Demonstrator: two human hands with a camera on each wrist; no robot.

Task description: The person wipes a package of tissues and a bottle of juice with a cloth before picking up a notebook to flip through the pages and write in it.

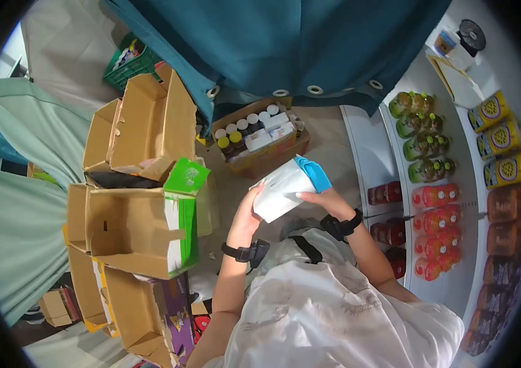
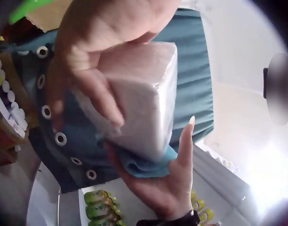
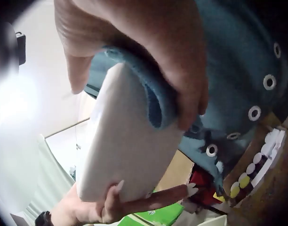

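Observation:
Between my two hands is a white block-shaped pack (image 1: 282, 191), smooth and slightly glossy like film wrap in the left wrist view. My left hand (image 1: 248, 210) grips its lower left end, thumb and fingers on opposite sides. A blue cloth (image 1: 314, 174) is folded over the other end. My right hand (image 1: 325, 199) holds the cloth against that end, thumb on one side and fingers on the other, as the right wrist view shows. The pack is held tilted in front of my body.
Stacked open cardboard boxes (image 1: 128, 224) stand on the left. Ahead, a carton of white-capped bottles (image 1: 260, 150) sits below a teal curtain (image 1: 285, 49). Shelves on the right carry green bottle packs (image 1: 420, 135), red packs (image 1: 435, 230) and yellow cans (image 1: 499, 141).

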